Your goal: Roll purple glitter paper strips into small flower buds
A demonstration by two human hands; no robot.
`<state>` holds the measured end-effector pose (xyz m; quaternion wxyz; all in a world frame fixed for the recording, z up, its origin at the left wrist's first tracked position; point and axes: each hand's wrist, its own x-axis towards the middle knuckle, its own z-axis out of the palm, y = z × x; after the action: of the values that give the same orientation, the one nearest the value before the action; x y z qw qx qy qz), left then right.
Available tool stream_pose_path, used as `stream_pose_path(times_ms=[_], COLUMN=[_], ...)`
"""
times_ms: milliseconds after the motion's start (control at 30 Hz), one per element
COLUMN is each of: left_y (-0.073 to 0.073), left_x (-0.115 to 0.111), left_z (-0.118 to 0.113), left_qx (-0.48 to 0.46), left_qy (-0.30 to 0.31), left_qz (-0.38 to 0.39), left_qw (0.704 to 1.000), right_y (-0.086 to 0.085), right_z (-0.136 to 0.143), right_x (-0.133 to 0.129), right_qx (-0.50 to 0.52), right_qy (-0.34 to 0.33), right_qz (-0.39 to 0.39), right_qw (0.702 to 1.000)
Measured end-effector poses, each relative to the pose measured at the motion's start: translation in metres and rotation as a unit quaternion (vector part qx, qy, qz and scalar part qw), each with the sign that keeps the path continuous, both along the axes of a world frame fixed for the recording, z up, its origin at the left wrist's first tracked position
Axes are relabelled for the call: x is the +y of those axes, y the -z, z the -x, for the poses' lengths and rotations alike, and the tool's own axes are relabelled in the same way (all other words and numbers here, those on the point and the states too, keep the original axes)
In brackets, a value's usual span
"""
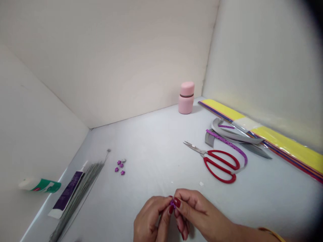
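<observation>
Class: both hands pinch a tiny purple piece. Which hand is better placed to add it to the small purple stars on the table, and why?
Probably the left hand: the purple stars lie on its side, while the right hand would cross over. Both pinch the purple piece.

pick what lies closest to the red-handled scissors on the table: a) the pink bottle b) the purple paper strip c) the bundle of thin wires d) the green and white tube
b, since the purple paper strip curves right round the handles of the red-handled scissors, while the pink bottle stands back near the wall corner and the bundle of thin wires and green and white tube lie far off at the left edge.
</observation>
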<state>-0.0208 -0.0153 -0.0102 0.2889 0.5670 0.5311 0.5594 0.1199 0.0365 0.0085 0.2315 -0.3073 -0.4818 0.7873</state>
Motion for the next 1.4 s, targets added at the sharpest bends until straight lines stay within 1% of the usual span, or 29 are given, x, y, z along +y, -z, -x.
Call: stream_pose_path(times_ms=[67, 100, 167, 300, 367, 433, 500, 600, 667, 733, 800, 867, 933, 1067, 1133, 1233, 1333, 1400], left_y=[0.002, 0.002, -0.002, -0.013, -0.015, -0.014, -0.012, -0.008, -0.007, -0.008, -0.009, -0.010, -0.012, -0.012, -0.010, -0.007, -0.004, -0.004], left_x=[0.001, 0.002, 0.004, 0.007, 0.008, 0.007, 0.005, 0.001, 0.000, 0.000, 0.001, 0.003, 0.003, 0.002, 0.002, 0.003, 0.004, 0.005], left_z=[0.000, 0.001, 0.002, 0.005, 0.006, 0.006, 0.005, 0.003, 0.001, 0.001, 0.001, 0.002, 0.002, 0.001, 0.002, 0.006, 0.007, 0.007], left_qx=[-0.081, -0.126, -0.184, -0.201, -0.203, -0.199, -0.177, -0.103, -0.087, -0.129, -0.181, -0.204, -0.193, -0.132, -0.137, -0.182, -0.195, -0.209], left_qy=[0.011, 0.017, 0.025, 0.028, 0.030, 0.027, 0.022, 0.009, -0.003, -0.015, -0.022, -0.022, -0.021, -0.018, -0.009, 0.010, 0.038, 0.043], left_qz=[0.077, 0.122, 0.184, 0.216, 0.232, 0.240, 0.230, 0.164, 0.138, 0.165, 0.211, 0.236, 0.237, 0.191, 0.200, 0.242, 0.254, 0.264], left_qw=[0.994, 0.984, 0.965, 0.955, 0.951, 0.950, 0.957, 0.981, 0.987, 0.978, 0.960, 0.950, 0.952, 0.973, 0.970, 0.953, 0.947, 0.941], right_y=[0.001, 0.001, 0.002, 0.005, 0.005, 0.006, 0.006, 0.007, 0.007, 0.005, 0.002, 0.000, 0.001, 0.005, 0.006, 0.006, 0.005, 0.005], right_z=[-0.001, -0.002, -0.003, -0.004, -0.004, -0.004, -0.005, -0.006, -0.006, -0.006, -0.006, -0.007, -0.007, -0.008, -0.008, -0.009, -0.009, -0.008], right_x=[0.002, 0.003, 0.005, 0.009, 0.009, 0.008, 0.006, 0.006, 0.006, 0.006, 0.007, 0.006, 0.006, 0.008, 0.010, 0.011, 0.010, 0.009], right_qx=[-0.025, -0.037, -0.052, -0.052, -0.051, -0.051, -0.059, -0.097, -0.111, -0.093, -0.071, -0.069, -0.080, -0.098, -0.106, -0.104, -0.084, -0.070], right_qy=[-0.007, -0.012, -0.018, -0.020, -0.021, -0.026, -0.030, -0.030, -0.033, -0.041, -0.051, -0.056, -0.060, -0.062, -0.059, -0.061, -0.067, -0.059], right_qz=[-0.062, -0.086, -0.109, -0.099, -0.094, -0.090, -0.104, -0.178, -0.202, -0.178, -0.149, -0.148, -0.164, -0.203, -0.213, -0.197, -0.139, -0.096], right_qw=[0.998, 0.996, 0.992, 0.994, 0.994, 0.994, 0.992, 0.979, 0.973, 0.979, 0.985, 0.985, 0.981, 0.972, 0.969, 0.973, 0.984, 0.991])
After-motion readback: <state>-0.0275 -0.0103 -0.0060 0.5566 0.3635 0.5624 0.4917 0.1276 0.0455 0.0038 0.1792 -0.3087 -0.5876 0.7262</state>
